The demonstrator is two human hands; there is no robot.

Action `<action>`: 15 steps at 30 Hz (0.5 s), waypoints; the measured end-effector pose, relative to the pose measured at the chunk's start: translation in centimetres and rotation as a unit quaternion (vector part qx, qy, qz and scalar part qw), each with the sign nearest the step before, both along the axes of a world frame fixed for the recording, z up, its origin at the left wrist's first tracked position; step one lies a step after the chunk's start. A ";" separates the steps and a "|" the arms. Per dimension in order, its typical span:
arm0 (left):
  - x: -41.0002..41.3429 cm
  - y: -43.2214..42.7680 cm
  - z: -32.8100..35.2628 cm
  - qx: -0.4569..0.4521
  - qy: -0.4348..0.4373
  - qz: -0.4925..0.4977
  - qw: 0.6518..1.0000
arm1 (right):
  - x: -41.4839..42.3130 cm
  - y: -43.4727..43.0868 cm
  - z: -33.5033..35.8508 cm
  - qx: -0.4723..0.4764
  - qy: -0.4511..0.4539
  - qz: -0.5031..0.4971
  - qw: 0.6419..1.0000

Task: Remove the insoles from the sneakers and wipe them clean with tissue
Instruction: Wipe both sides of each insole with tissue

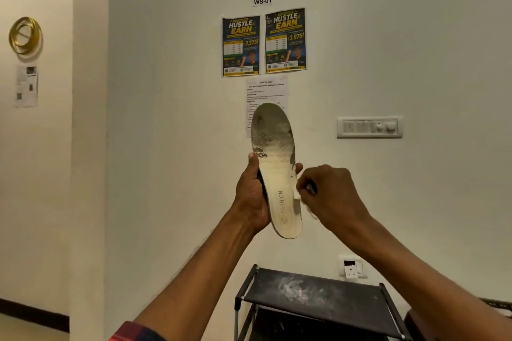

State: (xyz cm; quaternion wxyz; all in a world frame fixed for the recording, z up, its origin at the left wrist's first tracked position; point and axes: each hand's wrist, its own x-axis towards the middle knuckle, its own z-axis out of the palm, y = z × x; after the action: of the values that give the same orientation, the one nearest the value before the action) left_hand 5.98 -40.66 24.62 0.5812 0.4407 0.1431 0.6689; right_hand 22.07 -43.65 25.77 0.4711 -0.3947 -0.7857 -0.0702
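Observation:
A worn off-white insole (277, 163) is held upright in front of the wall, toe end up, with grey dirt over its upper half and the word FASHION near the heel. My left hand (253, 196) grips it from the left around the middle, thumb on its front edge. My right hand (329, 196) is at the insole's right edge with a small piece of white tissue (297, 195) pinched in its fingers and pressed against the insole. No sneakers are in view.
A black shoe rack (318, 296) with a dusty top shelf stands below my arms against the wall. On the wall are two posters (263, 41), a task sheet (266, 91), a switch panel (370, 127) and a socket (352, 268).

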 end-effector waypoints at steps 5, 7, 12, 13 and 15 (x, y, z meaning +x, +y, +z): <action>-0.6 -0.2 0.7 -0.003 0.000 -0.028 1.000 | -1.0 -1.3 -2.2 -0.003 0.071 0.081 0.994; -0.9 -0.4 0.6 -0.011 0.003 -0.025 1.000 | -0.7 -1.3 -3.1 -0.043 0.040 0.090 0.994; -0.5 -0.6 0.5 -0.007 -0.001 -0.027 1.000 | 0.4 0.2 -1.6 0.030 0.018 0.088 0.996; -0.5 -0.6 0.6 -0.009 -0.002 -0.034 0.999 | 0.5 0.4 -1.2 0.038 0.012 0.105 0.994; -0.5 -0.6 0.8 -0.008 -0.005 -0.039 0.999 | 0.5 0.7 -1.0 0.062 -0.009 0.131 0.989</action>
State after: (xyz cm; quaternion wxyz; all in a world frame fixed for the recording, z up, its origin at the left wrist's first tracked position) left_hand 5.46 -41.26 25.41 0.6108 0.4381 0.1286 0.6468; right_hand 22.61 -42.94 24.80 0.4925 -0.2574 -0.8292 -0.0603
